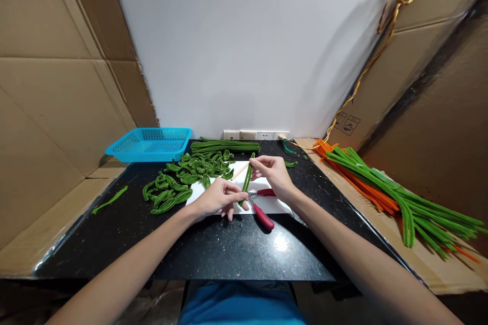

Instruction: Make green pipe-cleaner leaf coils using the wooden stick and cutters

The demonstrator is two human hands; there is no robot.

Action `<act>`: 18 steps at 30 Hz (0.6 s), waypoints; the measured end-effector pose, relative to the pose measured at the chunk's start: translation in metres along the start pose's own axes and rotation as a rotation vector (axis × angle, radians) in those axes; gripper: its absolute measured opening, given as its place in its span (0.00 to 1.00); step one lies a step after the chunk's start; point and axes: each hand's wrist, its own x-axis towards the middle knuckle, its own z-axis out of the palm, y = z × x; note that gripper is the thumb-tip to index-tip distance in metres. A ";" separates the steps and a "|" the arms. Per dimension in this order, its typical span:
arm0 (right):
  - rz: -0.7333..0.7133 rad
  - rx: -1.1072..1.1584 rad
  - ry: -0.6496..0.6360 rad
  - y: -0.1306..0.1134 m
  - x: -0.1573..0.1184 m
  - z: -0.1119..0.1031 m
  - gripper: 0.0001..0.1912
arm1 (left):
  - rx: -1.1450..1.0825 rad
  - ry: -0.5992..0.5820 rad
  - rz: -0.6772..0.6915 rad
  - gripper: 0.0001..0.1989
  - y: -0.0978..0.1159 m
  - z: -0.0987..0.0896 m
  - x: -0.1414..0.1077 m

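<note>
My left hand (221, 198) pinches the lower end of a green fuzzy strip (247, 176). The strip's upper end is between the thumb and fingers of my right hand (271, 171), so it stands nearly upright, slightly tilted. Under both hands lies a white sheet (280, 206). Red-handled pliers (264, 218) rest on the sheet, one handle reaching past its front edge, the other partly behind my right hand. A thin pale stick (239, 170) shows between the hands. To the left is a pile of looped green leaf shapes (200, 167).
A blue basket (152, 144) stands at the back left. Green stems (224, 147) lie along the back. Green and orange strips (381, 188) rest on cardboard at right. One green strip (110, 200) lies far left. Sockets (265, 135) and twisted wires (356, 86) are behind.
</note>
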 end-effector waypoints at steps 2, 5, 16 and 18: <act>-0.007 -0.003 0.026 0.000 0.001 -0.002 0.21 | 0.019 0.012 -0.013 0.23 0.001 0.000 0.000; -0.016 -0.018 0.026 0.000 0.002 -0.005 0.21 | 0.036 0.023 -0.016 0.24 -0.001 -0.001 -0.001; -0.048 -0.002 0.022 0.004 0.004 -0.006 0.21 | 0.059 0.034 0.000 0.24 -0.004 -0.004 0.001; -0.046 0.000 0.025 0.004 0.004 -0.005 0.20 | 0.059 0.032 0.004 0.23 -0.003 -0.004 0.001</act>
